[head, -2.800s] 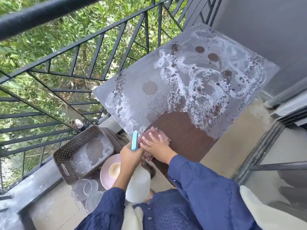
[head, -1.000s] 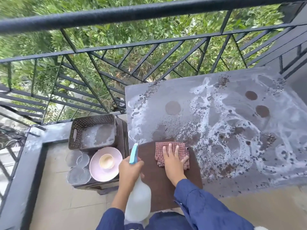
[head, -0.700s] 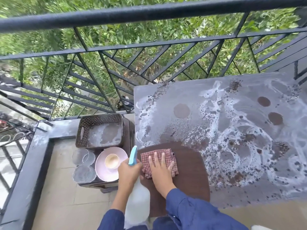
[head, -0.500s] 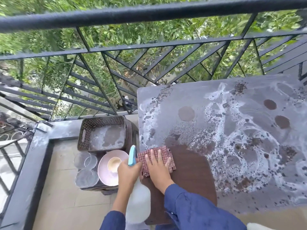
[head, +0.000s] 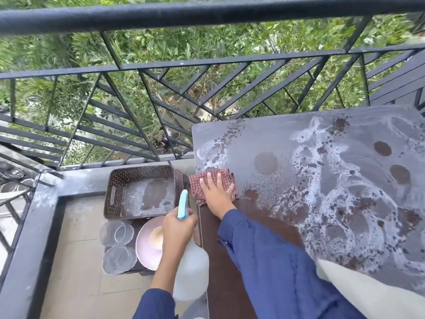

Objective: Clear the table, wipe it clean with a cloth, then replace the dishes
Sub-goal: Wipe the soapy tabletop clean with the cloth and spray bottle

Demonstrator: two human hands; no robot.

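Pressing cloth flat, right hand, fingers toward railing.

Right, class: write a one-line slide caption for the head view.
Right hand presses cloth on foamy table; left hand grips spray bottle.

The tabletop runs off the right edge, and its near side is buried under the right sleeve and a cream fabric of unclear kind; the right hand covers the middle of the cloth, leaving only its borders; the spray bottle has its neck swallowed by the left hand, and its base is cut by the left sleeve; the same hand blocks the right side of the plate and cup; the stand beneath the basket shows only slivers; a small object below the railing is too tiny to identify.
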